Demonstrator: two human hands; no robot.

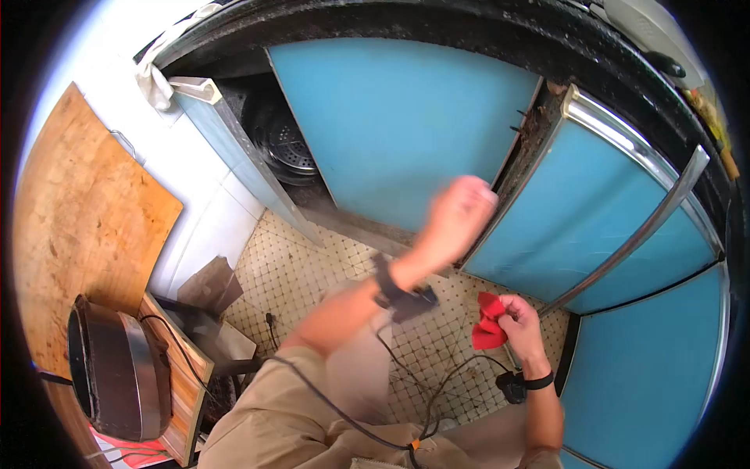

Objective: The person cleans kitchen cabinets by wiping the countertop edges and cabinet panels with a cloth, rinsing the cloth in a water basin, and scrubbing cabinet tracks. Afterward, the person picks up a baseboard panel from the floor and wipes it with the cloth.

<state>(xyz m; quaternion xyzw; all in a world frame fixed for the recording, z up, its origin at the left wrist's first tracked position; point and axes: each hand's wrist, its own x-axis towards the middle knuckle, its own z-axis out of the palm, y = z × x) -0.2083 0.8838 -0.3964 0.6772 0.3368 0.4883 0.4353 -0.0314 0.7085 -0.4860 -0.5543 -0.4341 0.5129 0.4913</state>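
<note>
Viewed from the head, downward, over a tiled floor [273, 250] fronted by blue cabinetry. In the right hand [523, 328], at lower right: a red cloth [491, 322], pinched in a narrow grip between thumb and fingers, gathered near the middle, with loose ends spreading above and below; held over the floor, just in front of the cabinet fronts. At centre: the left hand [462, 215], blurred, before the lower right part of a blue door panel [406, 125]. Cannot tell from the blur whether empty or holding, nor whether touching the panel.

For sound handling, probably best to fold the limp ends of the cloth inward, making a firmer pad. Keep bare fingertips off the dark, rough gap [531, 141] along the panel's right edge, apparently crumbly and perhaps sharp. Steady the panel with the free palm before applying any force. Allow room for the long bar [637, 238] slanting across the blue cabinet door [601, 184] at right, and keep the black cable [312, 382] over the lap clear of both elbows.
</note>
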